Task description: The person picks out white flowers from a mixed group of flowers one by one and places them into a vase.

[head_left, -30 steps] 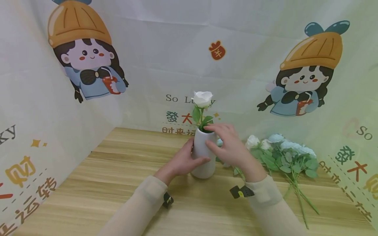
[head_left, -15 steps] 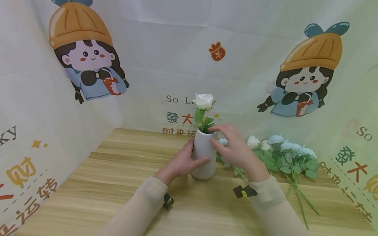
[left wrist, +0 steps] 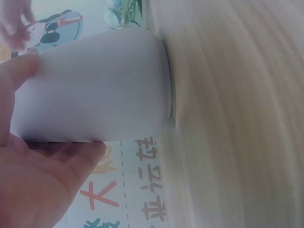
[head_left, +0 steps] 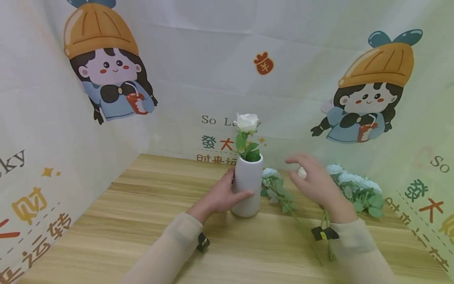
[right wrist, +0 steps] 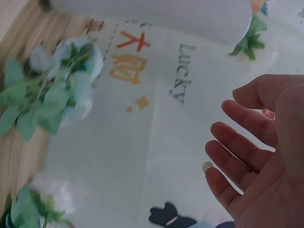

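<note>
A white vase stands upright on the table, with one white rose and its green leaves rising from the mouth. My left hand grips the vase from its left side, thumb across the front; the left wrist view shows the thumb and fingers on either side of the vase. To the right, my right hand hangs in the air above the loose flowers, apart from the vase. Its fingers are loosely bent and hold nothing in the right wrist view, where the palm shows.
Pale blue flowers with a long stem lie just right of the vase. More blue flowers lie farther right, and a white flower is partly behind my right hand. A printed cloth hangs behind the wooden table.
My right hand has left the vase mouth and moved right, over the loose flowers. The left hand keeps its hold on the vase, and the rose stays in it.
</note>
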`<state>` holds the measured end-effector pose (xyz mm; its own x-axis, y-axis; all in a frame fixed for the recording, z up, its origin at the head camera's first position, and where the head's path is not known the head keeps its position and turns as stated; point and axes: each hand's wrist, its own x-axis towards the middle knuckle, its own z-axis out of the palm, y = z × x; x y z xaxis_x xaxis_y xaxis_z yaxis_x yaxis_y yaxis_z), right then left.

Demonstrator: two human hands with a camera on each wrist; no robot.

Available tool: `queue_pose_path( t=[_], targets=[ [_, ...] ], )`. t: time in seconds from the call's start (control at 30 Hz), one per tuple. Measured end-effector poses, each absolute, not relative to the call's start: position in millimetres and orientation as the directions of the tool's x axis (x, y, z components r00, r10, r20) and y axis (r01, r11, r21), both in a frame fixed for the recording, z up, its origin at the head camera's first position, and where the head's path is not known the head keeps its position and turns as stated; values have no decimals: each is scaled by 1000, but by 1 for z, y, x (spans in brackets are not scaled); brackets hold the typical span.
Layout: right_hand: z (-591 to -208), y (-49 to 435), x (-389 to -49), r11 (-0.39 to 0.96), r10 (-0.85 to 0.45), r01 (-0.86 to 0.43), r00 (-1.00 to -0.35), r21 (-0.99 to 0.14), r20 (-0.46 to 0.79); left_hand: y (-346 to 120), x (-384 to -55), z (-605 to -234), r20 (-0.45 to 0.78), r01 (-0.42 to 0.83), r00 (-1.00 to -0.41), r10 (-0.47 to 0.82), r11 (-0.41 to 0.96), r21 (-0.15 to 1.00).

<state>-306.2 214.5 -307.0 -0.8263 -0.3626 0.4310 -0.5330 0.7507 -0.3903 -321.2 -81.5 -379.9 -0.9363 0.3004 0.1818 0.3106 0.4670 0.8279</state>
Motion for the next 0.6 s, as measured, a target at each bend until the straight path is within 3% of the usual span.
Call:
queue_pose_path(
  t=[0.4, 0.6],
  targets=[
    [-322, 272, -322, 871, -318, -407, -894, -276, 317, -82, -322, -381, 189, 320, -932, 308, 464, 826],
    [-340, 303, -335, 930, -236, -270, -959, -249, 159, -81, -323, -382, 181, 314, -934, 308, 466, 827]
  ],
)
